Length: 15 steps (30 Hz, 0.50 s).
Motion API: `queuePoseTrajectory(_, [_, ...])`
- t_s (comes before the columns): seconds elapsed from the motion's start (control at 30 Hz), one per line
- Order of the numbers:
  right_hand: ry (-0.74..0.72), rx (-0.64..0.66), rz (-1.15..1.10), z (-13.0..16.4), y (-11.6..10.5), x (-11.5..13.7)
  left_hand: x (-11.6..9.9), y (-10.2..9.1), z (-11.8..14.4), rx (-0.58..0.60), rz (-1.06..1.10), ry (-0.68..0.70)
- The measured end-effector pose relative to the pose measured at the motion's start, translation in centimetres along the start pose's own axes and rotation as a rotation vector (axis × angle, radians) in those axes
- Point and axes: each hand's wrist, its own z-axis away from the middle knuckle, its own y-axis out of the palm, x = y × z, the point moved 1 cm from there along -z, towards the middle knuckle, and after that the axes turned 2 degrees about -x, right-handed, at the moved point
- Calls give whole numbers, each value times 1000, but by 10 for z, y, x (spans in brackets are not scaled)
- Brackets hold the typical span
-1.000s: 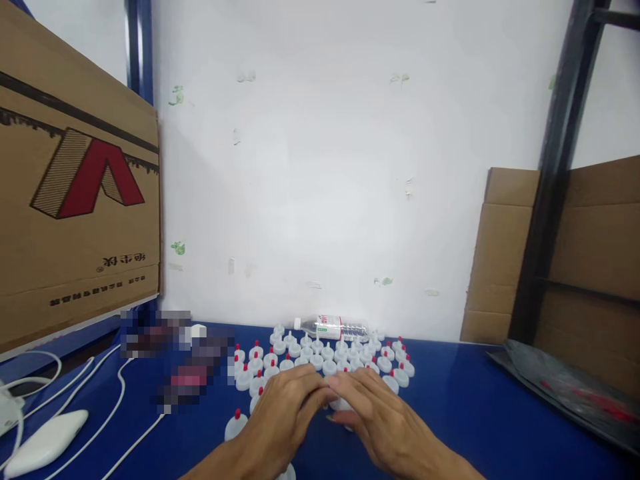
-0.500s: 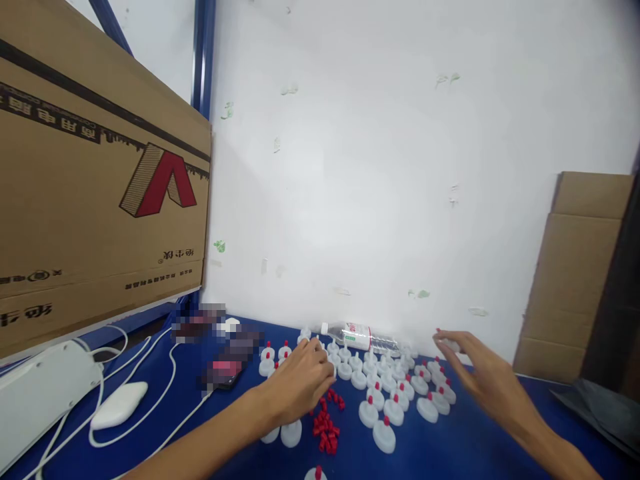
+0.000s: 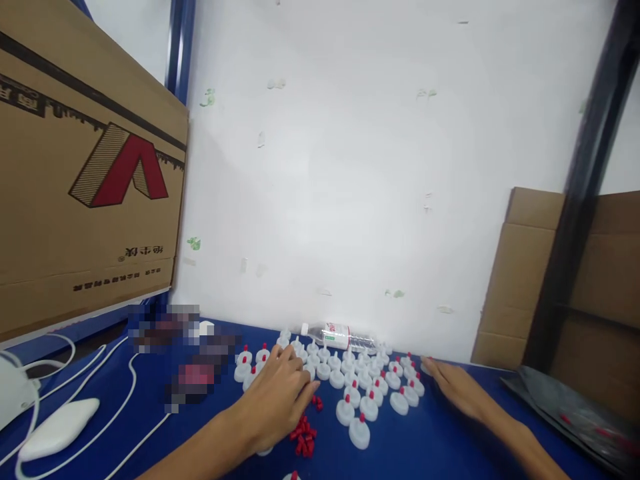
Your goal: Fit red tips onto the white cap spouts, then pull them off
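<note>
White plastic nozzle caps (image 3: 359, 433) stand in a wide group on the blue table, several with small red tips on their spouts and others bare. My left hand (image 3: 283, 397) is over the left part of the group, its fingers curled down among the bare caps. What its fingertips hold, if anything, is hidden. Beneath and beside it lies a pile of loose red tips (image 3: 303, 440). At the right end of the group, my right hand (image 3: 457, 388) has its fingertips on a white nozzle cap (image 3: 427, 365), partly covered by the fingers and low by the table.
Behind the caps a clear bottle (image 3: 337, 335) lies on its side against the white wall. A large cardboard box (image 3: 95, 200) stands at left, above white cables and a white device (image 3: 60, 427). On the right are folded cardboard (image 3: 520, 280) and a grey plastic bag (image 3: 565, 407).
My right hand has lowered toward the table with the red-tipped nozzle cap. My left hand stays over the bare caps with its fingers curled. The whole view has turned a little to the right.
</note>
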Motion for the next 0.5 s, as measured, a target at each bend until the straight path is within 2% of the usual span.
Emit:
queuePoseTrajectory(0.17, [12, -22, 34, 1, -13, 16, 13, 22, 1, 7, -79, 18])
queuePoseTrajectory(0.3, [-52, -13, 67, 2, -25, 40, 16, 26, 3, 48, -93, 3])
queuePoseTrajectory(0.5, [-75, 91, 146, -20, -16, 78, 12, 31, 7, 142, -110, -60])
